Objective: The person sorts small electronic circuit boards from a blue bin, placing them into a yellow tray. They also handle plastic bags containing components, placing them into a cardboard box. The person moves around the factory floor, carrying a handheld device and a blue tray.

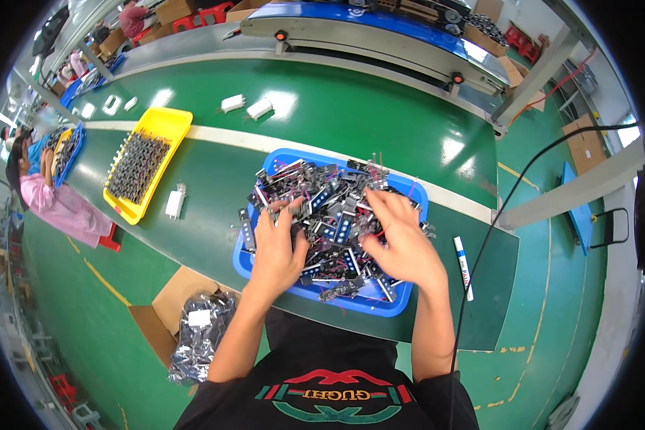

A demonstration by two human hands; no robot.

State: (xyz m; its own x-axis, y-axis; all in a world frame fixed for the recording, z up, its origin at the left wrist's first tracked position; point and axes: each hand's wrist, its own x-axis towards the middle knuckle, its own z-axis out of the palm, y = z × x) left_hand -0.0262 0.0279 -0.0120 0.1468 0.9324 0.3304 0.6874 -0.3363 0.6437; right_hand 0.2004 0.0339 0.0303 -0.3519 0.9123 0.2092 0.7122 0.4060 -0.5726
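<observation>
A blue tray (388,308) on the green table in front of me is heaped with small black electronic modules (333,215), many with rows of pale-blue dots and thin wires. My left hand (276,251) rests on the left part of the heap, thumb apart from the fingers, and I see nothing held in it. Over the right part of the pile is my right hand (405,244), its fingers spread and the thumb stretched toward the middle. Some fingertips are partly lost among the modules.
A yellow tray (181,123) with rows of parts stands to the left, near a white block with pins (175,202). A white marker (463,269) lies right of the blue tray, beside a hanging black cable (486,240). Below left is an open carton (161,312) with silvery bags.
</observation>
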